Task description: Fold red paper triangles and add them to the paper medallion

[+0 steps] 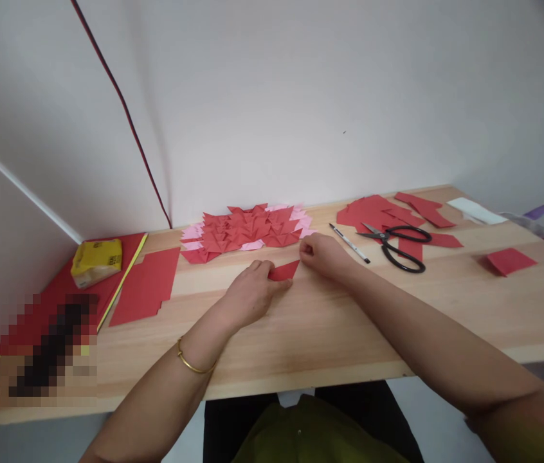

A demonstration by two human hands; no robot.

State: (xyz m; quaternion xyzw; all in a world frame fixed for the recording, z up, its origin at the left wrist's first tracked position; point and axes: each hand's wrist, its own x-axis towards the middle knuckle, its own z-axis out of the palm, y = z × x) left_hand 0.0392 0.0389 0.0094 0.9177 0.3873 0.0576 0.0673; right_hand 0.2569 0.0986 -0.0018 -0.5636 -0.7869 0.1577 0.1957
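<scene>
A small folded piece of red paper (285, 271) lies at the middle of the table. My left hand (253, 289) grips its left end, thumb along the near edge and fingers curled over the far side. Close against the paper's right tip is my right hand (323, 254), its fingers curled into a fist. Its fingertips are hidden, so I cannot tell whether they pinch anything. Just behind the hands stand rows of folded red paper pieces (247, 228), with folded pink paper pieces (307, 222) around them.
Black-handled scissors (390, 241) lie open beside a pen (349, 243) and red paper cuttings (373, 212). A red square (510, 262) and a white strip (477, 211) are at right. Red sheets (149, 283) and a yellow packet (97, 262) sit left. A wall (301, 96) rises behind.
</scene>
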